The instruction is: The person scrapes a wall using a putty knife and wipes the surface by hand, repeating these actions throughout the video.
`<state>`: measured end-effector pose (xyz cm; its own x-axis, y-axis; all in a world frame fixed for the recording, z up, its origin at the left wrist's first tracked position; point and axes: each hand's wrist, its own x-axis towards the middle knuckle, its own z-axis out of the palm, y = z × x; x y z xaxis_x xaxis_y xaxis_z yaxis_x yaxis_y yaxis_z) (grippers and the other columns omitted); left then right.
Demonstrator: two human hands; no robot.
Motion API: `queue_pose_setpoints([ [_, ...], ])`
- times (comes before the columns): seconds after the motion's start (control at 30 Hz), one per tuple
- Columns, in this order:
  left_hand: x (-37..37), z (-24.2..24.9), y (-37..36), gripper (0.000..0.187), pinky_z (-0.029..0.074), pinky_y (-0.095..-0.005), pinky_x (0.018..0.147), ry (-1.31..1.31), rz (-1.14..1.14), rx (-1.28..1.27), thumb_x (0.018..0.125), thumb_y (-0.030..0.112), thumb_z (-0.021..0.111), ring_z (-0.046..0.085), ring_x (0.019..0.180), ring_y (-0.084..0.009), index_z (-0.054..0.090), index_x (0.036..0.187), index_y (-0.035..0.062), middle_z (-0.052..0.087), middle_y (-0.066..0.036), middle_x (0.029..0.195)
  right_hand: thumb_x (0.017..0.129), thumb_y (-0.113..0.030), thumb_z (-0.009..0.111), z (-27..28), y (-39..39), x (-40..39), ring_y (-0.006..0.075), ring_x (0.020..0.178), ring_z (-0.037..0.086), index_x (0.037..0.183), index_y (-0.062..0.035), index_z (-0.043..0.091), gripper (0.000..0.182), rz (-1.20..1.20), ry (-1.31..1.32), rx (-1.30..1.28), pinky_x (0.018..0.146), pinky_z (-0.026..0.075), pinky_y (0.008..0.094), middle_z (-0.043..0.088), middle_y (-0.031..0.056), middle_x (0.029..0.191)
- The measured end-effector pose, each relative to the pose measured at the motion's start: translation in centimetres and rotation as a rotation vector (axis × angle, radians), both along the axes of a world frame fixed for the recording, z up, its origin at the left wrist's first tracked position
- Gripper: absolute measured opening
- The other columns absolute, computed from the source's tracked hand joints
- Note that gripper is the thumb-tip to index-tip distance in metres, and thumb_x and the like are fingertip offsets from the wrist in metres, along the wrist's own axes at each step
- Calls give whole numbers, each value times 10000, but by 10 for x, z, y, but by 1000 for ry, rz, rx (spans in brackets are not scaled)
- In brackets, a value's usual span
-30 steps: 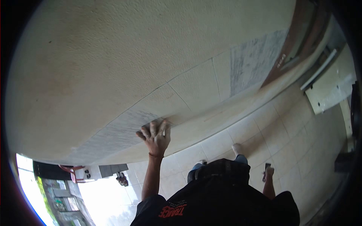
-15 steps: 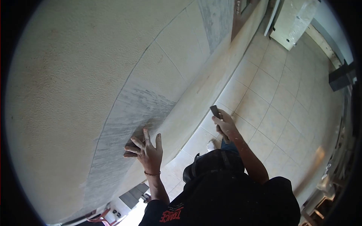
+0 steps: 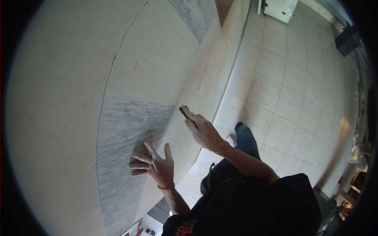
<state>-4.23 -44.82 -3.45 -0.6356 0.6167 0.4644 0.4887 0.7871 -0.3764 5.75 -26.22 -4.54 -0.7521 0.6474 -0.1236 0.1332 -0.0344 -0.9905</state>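
Observation:
My left hand (image 3: 159, 165), dusty and with fingers spread, lies against the grey-streaked patch (image 3: 118, 157) of the beige wall. A thin bracelet circles that wrist. To its upper right, my right hand (image 3: 204, 131) grips a thin dark flat block (image 3: 183, 111) along its length. The block's far end is close to the right border of the grey patch, over the smooth lighter band (image 3: 193, 90) of the wall. A dark drawn line (image 3: 105, 92) runs along the patch's left side and up the wall.
Pale floor tiles (image 3: 260, 94) run along the wall's foot at right. My foot (image 3: 243, 116) and jeans leg (image 3: 249, 141) are on the tiles. A second grey patch (image 3: 195, 15) shows higher on the wall. A white plastic-wrapped item (image 3: 279, 10) and a black box (image 3: 346, 41) stand farther off.
My right hand has moved left with the block, from over the floor to the wall. My left hand stays on the grey patch. The view has shifted, and one leg now shows stepping out.

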Motion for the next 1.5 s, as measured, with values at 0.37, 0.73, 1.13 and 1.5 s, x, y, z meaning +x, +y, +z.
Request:
queue_pose_setpoints([
  [0.37, -1, 5, 1, 949, -47, -882, 807, -102, 57, -27, 824, 740, 499, -177, 1259, -720, 203, 1545, 198, -29, -473, 1461, 1017, -179, 483, 5, -19, -26, 200, 656, 509, 1467, -90, 400, 466, -149, 34, 46, 670, 433, 363, 518, 142, 750],
  [0.73, 0, 8, 4, 943, -61, -873, 831, -153, 63, -19, 828, 748, 481, -199, 1259, -707, 165, 1552, 234, -83, -456, 1467, 1035, -197, 441, 6, -7, -32, 82, 435, 444, 1471, -44, 366, 468, -187, 99, 43, 446, 377, 264, 486, 30, 564],
  [1.13, 13, 28, 10, 845, 17, -847, 922, -378, 138, -14, 868, 723, 453, -6, 1289, -729, 218, 1543, 272, 136, -396, 1505, 1011, -217, 467, 7, 20, -43, 114, 352, 454, 1441, -89, 423, 451, -209, 71, -235, 331, 400, 305, 471, 21, 499],
  [1.5, -4, -9, 7, 799, -144, -748, 995, 124, -63, 110, 873, 623, 559, -125, 1380, -599, 278, 1529, 263, 6, -252, 1591, 1022, -228, 462, -18, -10, -1, 58, 389, 393, 1457, -165, 431, 441, 356, -110, -174, 361, 367, 266, 432, -44, 589],
])
